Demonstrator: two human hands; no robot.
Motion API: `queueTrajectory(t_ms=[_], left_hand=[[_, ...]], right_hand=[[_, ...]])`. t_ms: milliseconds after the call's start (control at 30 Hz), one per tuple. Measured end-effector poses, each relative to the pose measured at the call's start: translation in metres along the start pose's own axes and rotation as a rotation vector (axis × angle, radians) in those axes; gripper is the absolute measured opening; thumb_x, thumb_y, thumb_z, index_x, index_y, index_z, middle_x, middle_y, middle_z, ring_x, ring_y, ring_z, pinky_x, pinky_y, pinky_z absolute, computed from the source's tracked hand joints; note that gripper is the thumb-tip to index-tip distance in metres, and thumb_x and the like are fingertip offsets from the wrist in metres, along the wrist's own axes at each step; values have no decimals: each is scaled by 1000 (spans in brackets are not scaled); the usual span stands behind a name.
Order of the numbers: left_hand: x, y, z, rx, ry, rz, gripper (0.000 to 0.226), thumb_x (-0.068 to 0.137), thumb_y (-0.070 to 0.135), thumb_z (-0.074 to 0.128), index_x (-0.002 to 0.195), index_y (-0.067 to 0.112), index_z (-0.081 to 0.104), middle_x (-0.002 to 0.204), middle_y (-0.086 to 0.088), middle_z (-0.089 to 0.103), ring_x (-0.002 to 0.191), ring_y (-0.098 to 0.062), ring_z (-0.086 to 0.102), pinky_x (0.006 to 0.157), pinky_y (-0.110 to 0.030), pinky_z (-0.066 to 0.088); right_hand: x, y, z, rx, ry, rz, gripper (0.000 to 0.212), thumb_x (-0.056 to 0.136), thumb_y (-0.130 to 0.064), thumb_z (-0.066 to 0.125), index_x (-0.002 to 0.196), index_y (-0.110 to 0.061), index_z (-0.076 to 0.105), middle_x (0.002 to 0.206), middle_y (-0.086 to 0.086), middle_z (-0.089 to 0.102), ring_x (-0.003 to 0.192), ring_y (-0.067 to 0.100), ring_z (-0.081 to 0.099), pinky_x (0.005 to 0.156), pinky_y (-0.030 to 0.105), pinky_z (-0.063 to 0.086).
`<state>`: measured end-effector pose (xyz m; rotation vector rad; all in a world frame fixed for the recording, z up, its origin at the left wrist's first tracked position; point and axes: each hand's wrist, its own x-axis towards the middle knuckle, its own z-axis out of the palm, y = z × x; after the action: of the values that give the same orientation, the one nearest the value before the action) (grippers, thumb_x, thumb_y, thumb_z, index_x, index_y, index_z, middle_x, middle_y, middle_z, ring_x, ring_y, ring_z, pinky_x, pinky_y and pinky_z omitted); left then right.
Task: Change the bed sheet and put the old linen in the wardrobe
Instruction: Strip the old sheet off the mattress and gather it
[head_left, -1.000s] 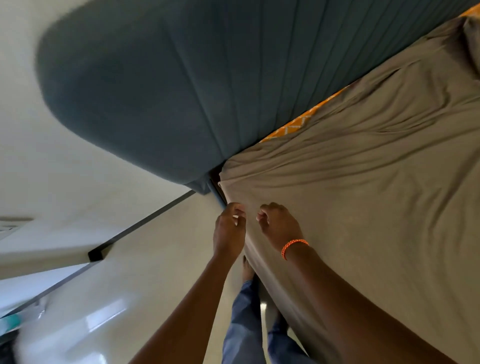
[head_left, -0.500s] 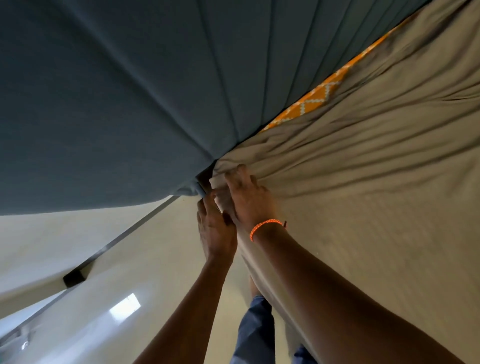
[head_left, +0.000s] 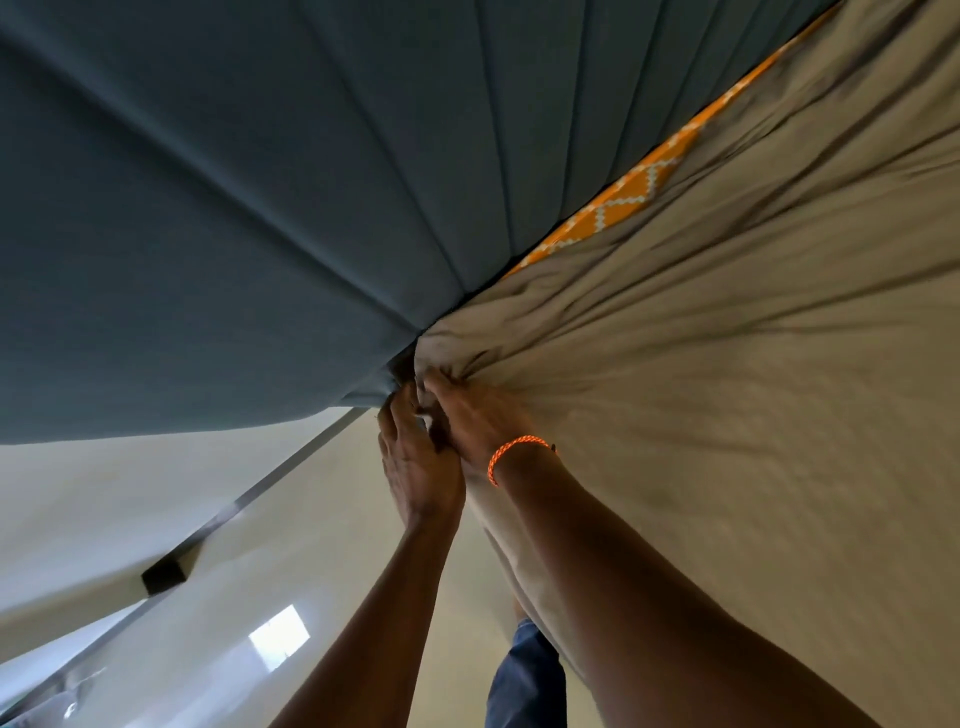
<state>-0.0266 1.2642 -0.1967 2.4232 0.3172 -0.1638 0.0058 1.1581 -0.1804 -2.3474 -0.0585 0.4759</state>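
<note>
The taupe bed sheet (head_left: 701, 389) is spread over the mattress, and its corner is gathered at the point where the mattress meets the blue padded headboard (head_left: 260, 208). At that corner both hands are applied. The right hand (head_left: 480, 421), marked by an orange wristband (head_left: 511, 452), is laid on top of the sheet with its fingers curled into a bunch of cloth, from which creases fan out across the bed. The left hand (head_left: 418, 462) is placed just beside it on the outer side, its fingertips pushed up into the gap by the headboard's lower edge; whether cloth is actually pinched by it cannot be told, since the fingertips are hidden.

A strip of orange patterned fabric (head_left: 623, 202) is exposed beyond the hands, along the headboard, so the sheet's edge is judged not yet drawn fully up there. The corner lies directly ahead of the fingertips, and the seam to be tucked runs away from the right hand along the headboard; that hand is the nearer to it. The tuck is judged to be directed downward into the gap.
</note>
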Motion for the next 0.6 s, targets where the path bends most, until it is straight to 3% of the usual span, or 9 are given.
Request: queueTrajectory(t_ms=[100,167,233,300,400,500,600], left_hand=[[-13,1,-1,32,-63,30,81,86,-8,60,158,24,38,159,2,42,142,-22,42,110,-39,44],[-25,3,3,60,-111,56,85,85,-5,64,160,23,36,162,0,39,145,-25,40,111,-45,46],[-37,8,11,93,-117,71,81,87,-2,65,160,23,37,164,-3,39,147,-29,38,114,-49,45],[-51,18,21,96,-107,76,73,91,3,64,158,20,41,161,-6,42,147,-31,40,116,-51,42],[-73,38,39,76,-157,139,67,93,10,65,156,18,45,160,-4,45,148,-28,39,121,-47,35],[-94,56,59,79,-199,192,69,91,12,67,156,18,45,160,-2,46,148,-26,38,120,-45,36],[-112,68,77,66,-206,209,67,91,11,67,155,21,46,158,4,47,148,-21,37,118,-43,37]], right_hand=[[-18,17,-8,-205,-37,-87,33,106,-44,50,133,-27,56,107,6,74,96,32,69,70,38,42],[-39,38,-11,-330,-24,-96,31,105,-47,48,117,-27,68,104,5,75,95,31,71,72,39,49],[-67,72,-14,-446,-9,-91,36,103,-44,47,94,-24,76,80,6,73,71,30,73,59,36,51],[-102,122,-26,-511,10,-30,44,95,-41,40,86,-26,80,60,5,69,49,28,68,44,31,49],[-169,193,-81,-590,-5,294,37,85,-29,47,74,-14,79,56,7,68,47,29,68,45,35,53],[-235,239,-147,-557,70,733,24,94,-17,61,83,-4,77,78,27,72,73,46,73,66,47,57],[-257,255,-162,-455,243,805,30,98,-23,61,99,5,71,95,37,68,86,55,68,74,55,54]])
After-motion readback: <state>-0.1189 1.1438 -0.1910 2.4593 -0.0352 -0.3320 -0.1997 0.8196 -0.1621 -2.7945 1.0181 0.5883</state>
